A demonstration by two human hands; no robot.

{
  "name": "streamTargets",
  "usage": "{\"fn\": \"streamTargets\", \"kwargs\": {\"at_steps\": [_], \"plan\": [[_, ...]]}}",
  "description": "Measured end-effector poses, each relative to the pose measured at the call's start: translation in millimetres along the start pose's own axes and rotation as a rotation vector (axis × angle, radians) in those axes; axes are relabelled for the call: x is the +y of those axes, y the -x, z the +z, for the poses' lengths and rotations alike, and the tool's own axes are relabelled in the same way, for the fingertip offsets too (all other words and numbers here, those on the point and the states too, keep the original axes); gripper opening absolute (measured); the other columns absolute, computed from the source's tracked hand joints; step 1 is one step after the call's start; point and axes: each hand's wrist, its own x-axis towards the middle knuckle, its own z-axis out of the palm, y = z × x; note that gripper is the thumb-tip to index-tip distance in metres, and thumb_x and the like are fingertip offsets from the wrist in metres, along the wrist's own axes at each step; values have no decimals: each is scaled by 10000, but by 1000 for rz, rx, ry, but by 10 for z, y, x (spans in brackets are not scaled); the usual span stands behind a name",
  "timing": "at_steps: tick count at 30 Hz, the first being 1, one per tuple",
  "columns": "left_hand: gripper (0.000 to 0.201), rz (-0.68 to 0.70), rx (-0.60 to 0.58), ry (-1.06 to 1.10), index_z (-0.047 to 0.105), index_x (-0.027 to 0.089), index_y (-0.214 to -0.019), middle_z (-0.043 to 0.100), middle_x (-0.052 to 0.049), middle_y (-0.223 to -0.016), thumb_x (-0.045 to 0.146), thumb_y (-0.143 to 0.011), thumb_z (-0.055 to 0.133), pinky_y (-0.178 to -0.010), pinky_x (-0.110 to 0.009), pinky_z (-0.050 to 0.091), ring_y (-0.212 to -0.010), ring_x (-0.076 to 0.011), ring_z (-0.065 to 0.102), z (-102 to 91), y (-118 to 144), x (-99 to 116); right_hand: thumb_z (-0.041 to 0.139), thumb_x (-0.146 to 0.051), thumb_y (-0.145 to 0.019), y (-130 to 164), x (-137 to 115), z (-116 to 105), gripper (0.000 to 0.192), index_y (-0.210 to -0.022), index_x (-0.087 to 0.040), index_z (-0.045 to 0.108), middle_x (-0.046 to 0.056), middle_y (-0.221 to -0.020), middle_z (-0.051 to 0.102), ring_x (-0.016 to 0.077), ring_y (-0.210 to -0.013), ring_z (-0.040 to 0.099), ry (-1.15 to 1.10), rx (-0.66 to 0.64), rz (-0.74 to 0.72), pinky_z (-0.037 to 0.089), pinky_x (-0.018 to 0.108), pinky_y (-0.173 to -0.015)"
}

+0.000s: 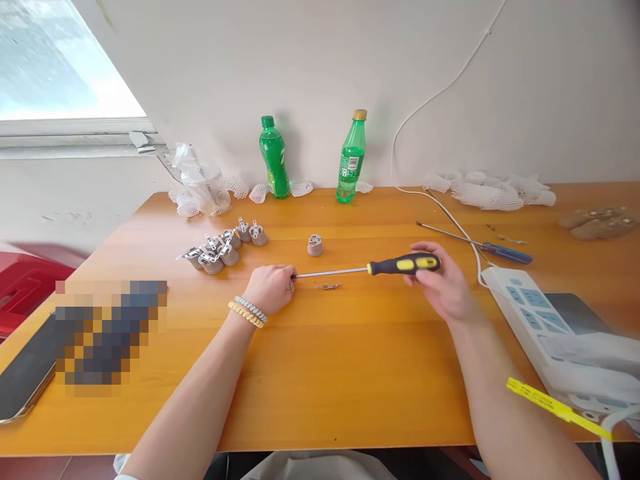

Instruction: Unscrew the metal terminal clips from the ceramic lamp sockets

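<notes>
My right hand (445, 283) grips the black and yellow handle of a screwdriver (405, 265) at its end, the shaft pointing left. The tip of that shaft meets my left hand (270, 288), which is closed around something mostly hidden by its fingers. Just right of the left hand, a few small metal bits (329, 287) lie on the table. Behind them stands a single brownish-grey round piece with metal on top (315, 245). Farther left sits a cluster of several similar pieces (213, 257) with perforated metal strips sticking up.
Two green bottles, one left (275, 160) and one right (352, 160), stand by the wall. A blue-handled screwdriver (505, 253) and a white power strip (525, 327) lie at right. White foam netting (495, 191) lines the back. At left lies a dark phone (27, 363) near a blurred patch.
</notes>
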Motion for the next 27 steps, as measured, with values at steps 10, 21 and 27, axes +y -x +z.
{"fn": "streamTargets", "kwargs": {"at_steps": [10,21,27], "plan": [[218,-4,14,35,656,234,-827,724,-47,-801,191,-731,465,-601,-294,424,-744,-226,666,14,-7,-24,752,-349,-647,-1,16,11,440,-1043,-267,577,12,-884,647,143,-613,587,-76,-6,-29,485,293,-529],[258,35,0,13,659,219,-888,724,-56,-800,190,-729,458,-594,-304,420,-739,-239,665,28,-14,-37,670,-460,-716,4,-5,49,412,-1049,-258,536,32,-830,657,168,-575,599,-119,2,16,443,282,-438],[243,18,11,20,664,222,-848,716,-47,-744,205,-709,466,-575,-314,397,-703,-244,660,31,-13,-58,772,-376,-623,0,-2,38,462,-1029,-262,584,13,-890,655,133,-582,579,-40,0,-47,467,276,-493]]}}
